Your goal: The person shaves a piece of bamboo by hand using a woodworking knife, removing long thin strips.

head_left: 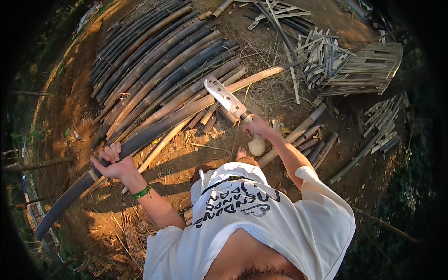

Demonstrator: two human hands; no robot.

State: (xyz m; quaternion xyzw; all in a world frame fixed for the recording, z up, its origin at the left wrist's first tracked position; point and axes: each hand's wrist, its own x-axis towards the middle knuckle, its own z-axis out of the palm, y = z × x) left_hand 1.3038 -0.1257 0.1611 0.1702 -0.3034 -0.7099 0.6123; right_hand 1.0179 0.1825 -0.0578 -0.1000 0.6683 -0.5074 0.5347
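White printed T-shirt (261, 219) fills the lower view. Left hand (114, 164), green band at wrist, curled tight round a long dark split bamboo pole (154, 130) running from lower left toward the stacked dark and tan bamboo poles (154, 65). Right hand (258, 127) fisted on the handle of a broad steel machete (225, 97), blade raised above the pole. Bare foot (240, 153) on reddish dirt (205, 154).
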